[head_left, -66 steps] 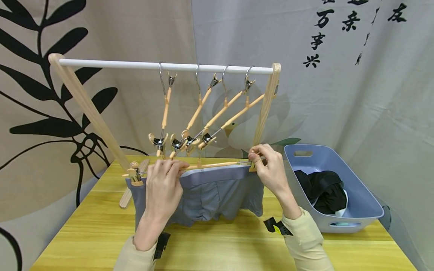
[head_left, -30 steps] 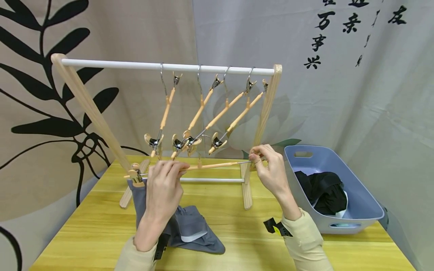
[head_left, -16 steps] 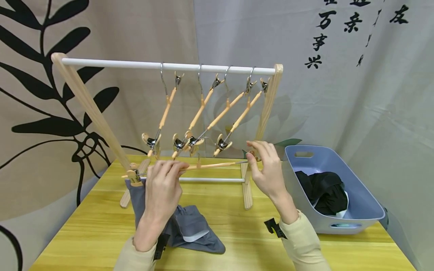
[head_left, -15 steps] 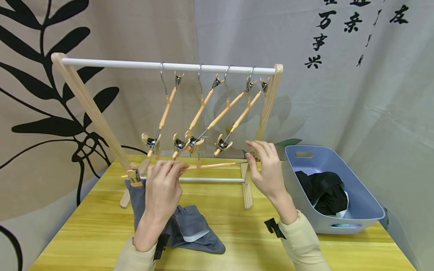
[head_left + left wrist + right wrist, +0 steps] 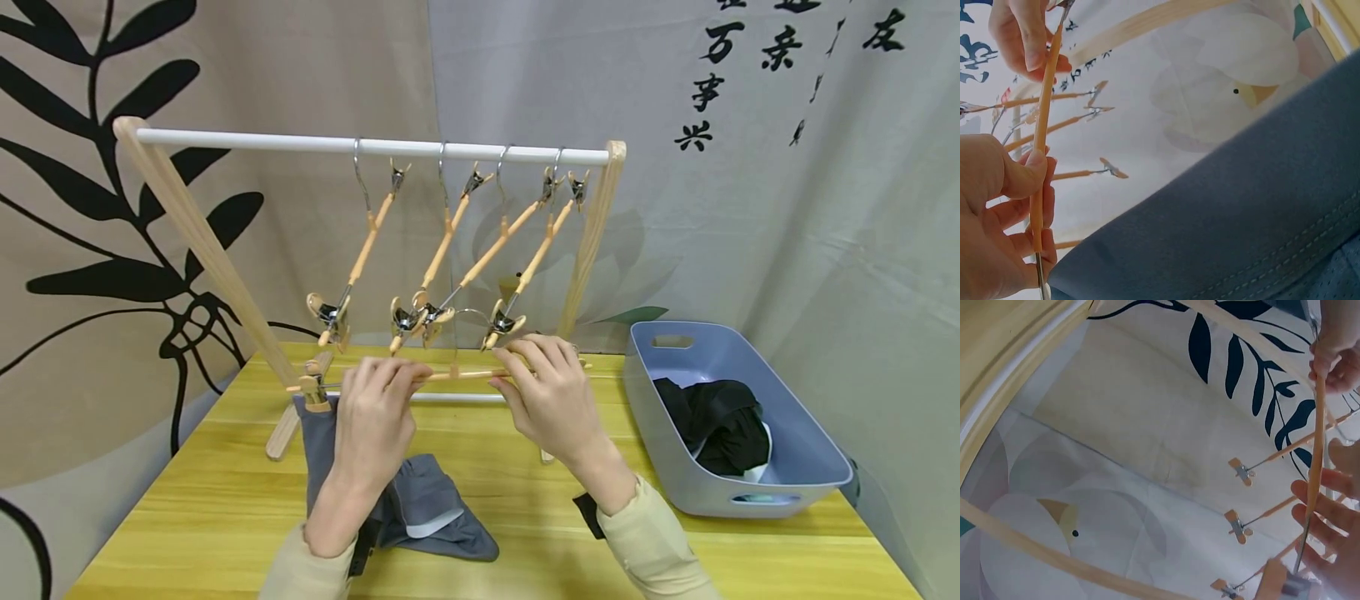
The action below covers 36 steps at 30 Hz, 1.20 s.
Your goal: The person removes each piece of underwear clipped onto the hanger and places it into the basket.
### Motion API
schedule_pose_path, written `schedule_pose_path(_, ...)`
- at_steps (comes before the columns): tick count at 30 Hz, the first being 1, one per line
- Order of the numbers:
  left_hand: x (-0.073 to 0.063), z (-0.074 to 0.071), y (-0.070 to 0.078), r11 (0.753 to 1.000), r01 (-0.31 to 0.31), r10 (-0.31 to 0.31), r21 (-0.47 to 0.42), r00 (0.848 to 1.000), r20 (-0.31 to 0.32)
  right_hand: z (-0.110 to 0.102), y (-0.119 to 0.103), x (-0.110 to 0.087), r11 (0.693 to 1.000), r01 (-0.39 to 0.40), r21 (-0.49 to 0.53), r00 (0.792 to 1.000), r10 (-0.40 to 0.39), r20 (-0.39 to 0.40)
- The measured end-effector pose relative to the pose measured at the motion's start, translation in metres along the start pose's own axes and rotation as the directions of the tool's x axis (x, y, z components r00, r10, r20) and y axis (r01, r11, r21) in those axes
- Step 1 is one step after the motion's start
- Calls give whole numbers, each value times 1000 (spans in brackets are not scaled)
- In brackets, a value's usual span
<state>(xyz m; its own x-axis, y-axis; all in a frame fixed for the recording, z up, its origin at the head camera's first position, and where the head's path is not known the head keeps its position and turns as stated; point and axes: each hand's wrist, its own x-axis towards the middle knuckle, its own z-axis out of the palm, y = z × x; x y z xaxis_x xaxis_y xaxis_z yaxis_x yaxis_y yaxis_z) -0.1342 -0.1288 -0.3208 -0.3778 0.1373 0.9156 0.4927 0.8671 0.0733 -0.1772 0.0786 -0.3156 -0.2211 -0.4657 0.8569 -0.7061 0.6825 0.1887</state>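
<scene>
My left hand [image 5: 372, 421] grips the wooden bar of a clip hanger [image 5: 467, 375] held level in front of the rack. At its left end, a wooden clip [image 5: 315, 392] holds one end of the grey-blue shorts [image 5: 442, 508]; the rest droops onto the table behind my left wrist. My right hand [image 5: 557, 404] is around the hanger's right half. In the right wrist view its fingers [image 5: 1329, 515] lie loosely behind the bar, the thumb apart. The right clip [image 5: 1282, 581] shows close to that camera with no cloth visible in it. The left wrist view shows the waistband [image 5: 1222, 200] slanting down.
A rack with a white top rod [image 5: 300, 143] stands behind my hands. Several clip hangers [image 5: 442, 250] hang from it, their lower clips close above my hands. A blue basket [image 5: 813, 454] with black clothing [image 5: 723, 425] inside stands at the right on the wooden table [image 5: 187, 500].
The shorts' right end has dropped from the hanger's right clip onto the table. My right hand has let go of that clip and moved left along the bar. The left hand keeps its grip.
</scene>
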Motion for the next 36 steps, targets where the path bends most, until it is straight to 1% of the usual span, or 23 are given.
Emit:
schedule_pose_path(5, -1, 1, 2, 1000, 8, -8, -9, 1000, 15, 3, -5, 0, 999, 20, 25, 1000, -21, 23)
schedule_pose_path(9, -2, 1, 3, 1000, 5, -4, -16, 1000, 18, 5, -7, -1, 999, 13, 53, 999, -14, 33)
schedule_pose_path(14, -3, 2, 3, 1000, -1, 2, -20, 1000, 26, 8, -9, -2, 996, 13, 83, 1000, -15, 23)
schedule_pose_path(21, -4, 0, 4, 1000, 2, 0, -25, 997, 79, 11, -9, -5, 992, -1, 123, 1000, 0, 8)
schedule_pose_path(26, -4, -1, 4, 1000, -24, 25, -16, 994, 105, 13, -7, -6, 991, -7, 132, 1000, 9, -10)
schedule_pose_path(30, -2, -7, 3, 999, -50, 51, -17, 996, 77, 13, -7, -7, 991, -5, 133, 1000, 8, -20)
schedule_pose_path(32, 1, -11, 1, 998, -62, 63, -15, 997, 40, 12, -6, -7, 991, -10, 137, 1000, 13, -24)
schedule_pose_path(34, 4, -16, -3, 998, -68, 68, -14, 998, -10, 11, -5, -7, 990, -13, 141, 999, 18, -31)
schedule_pose_path(36, 7, -22, -7, 998, -61, 61, 1, 996, -57, 11, -4, -7, 989, -19, 144, 999, 24, -37)
